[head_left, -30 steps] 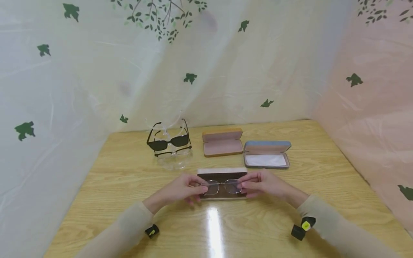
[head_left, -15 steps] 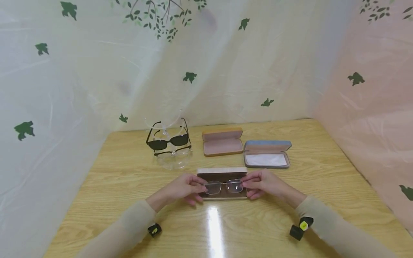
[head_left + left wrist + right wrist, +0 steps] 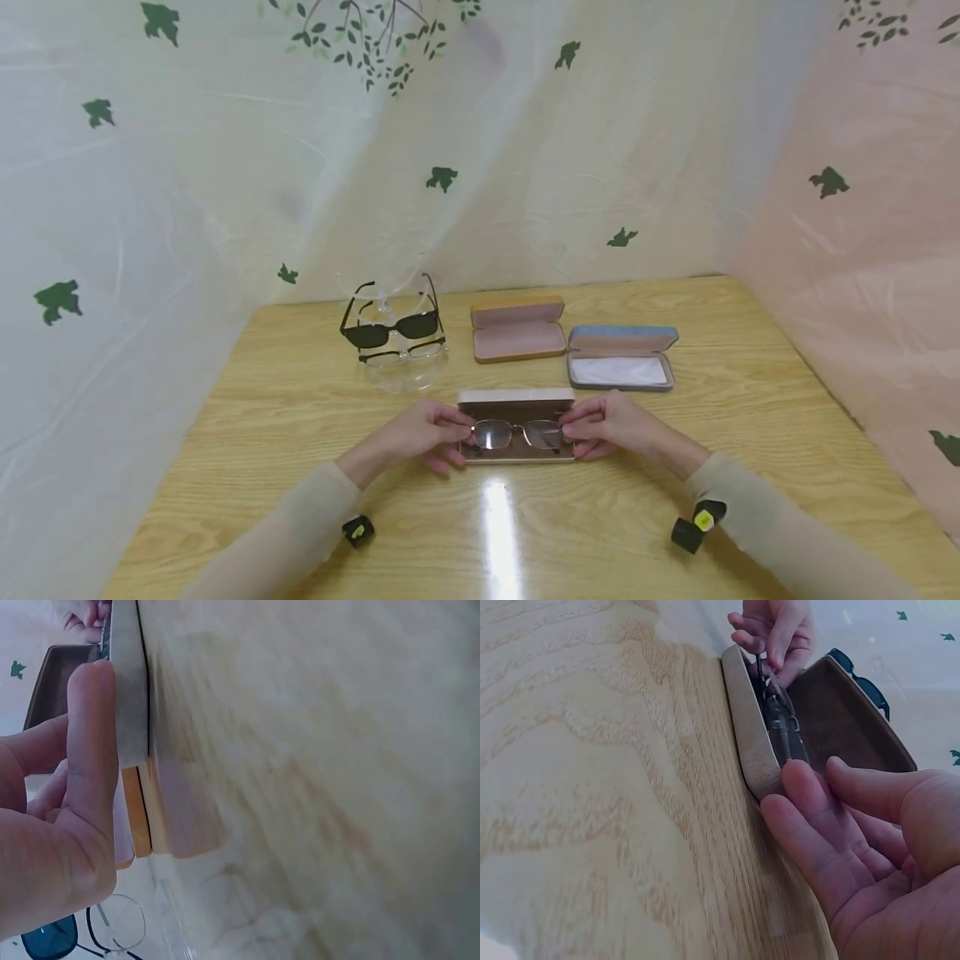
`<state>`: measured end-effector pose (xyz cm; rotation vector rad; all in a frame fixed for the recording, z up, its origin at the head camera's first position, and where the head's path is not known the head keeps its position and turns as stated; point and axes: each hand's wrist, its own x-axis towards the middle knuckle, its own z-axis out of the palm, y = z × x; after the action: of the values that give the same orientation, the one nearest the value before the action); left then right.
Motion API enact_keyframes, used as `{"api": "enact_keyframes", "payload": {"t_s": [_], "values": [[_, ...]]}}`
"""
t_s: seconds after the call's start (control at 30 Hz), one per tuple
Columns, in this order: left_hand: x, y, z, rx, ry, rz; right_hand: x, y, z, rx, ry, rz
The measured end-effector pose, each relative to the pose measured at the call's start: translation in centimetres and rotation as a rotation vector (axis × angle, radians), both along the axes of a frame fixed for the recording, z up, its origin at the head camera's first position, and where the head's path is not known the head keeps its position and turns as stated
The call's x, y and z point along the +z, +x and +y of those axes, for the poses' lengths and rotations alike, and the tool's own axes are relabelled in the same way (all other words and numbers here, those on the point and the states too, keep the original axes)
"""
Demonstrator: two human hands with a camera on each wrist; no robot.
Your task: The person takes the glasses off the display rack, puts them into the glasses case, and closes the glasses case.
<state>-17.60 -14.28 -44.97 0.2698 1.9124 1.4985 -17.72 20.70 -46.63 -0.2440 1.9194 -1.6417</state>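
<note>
A pair of thin-rimmed eyeglasses (image 3: 492,434) sits within the opened beige eyeglass case (image 3: 516,396), lenses toward me. My left hand (image 3: 412,435) pinches the left end of the frame between thumb and fingers. At the opposite end, my right hand (image 3: 626,427) holds the frame by its fingertips. The right wrist view has the eyeglasses (image 3: 780,712) edge-on, between the case's front wall (image 3: 750,724) and its dark raised lid (image 3: 844,724). There, the right thumb and forefinger are close to the near end of the frame. In the left wrist view, the left hand (image 3: 86,825) hides most of the eyeglasses.
Behind the hands stand an open orange case (image 3: 519,342) and an open blue case (image 3: 622,333) with a white cloth (image 3: 618,372). Black sunglasses (image 3: 416,327) and dark-browed glasses (image 3: 381,360) hang on a clear stand at back left. A curtain borders the wooden table (image 3: 300,400).
The eyeglasses have been turned slightly in the case, and a dark temple tip now shows behind the right lens. Both hands stay at the frame's ends; the left has shifted slightly leftward.
</note>
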Motion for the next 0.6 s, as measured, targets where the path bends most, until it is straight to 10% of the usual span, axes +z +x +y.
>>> {"api": "enact_keyframes", "payload": {"t_s": [0.6], "values": [[0.7, -0.5, -1.5, -0.016, -0.009, 0.030, 0.9, -0.2, 1.0, 0.018, 0.045, -0.009]]}}
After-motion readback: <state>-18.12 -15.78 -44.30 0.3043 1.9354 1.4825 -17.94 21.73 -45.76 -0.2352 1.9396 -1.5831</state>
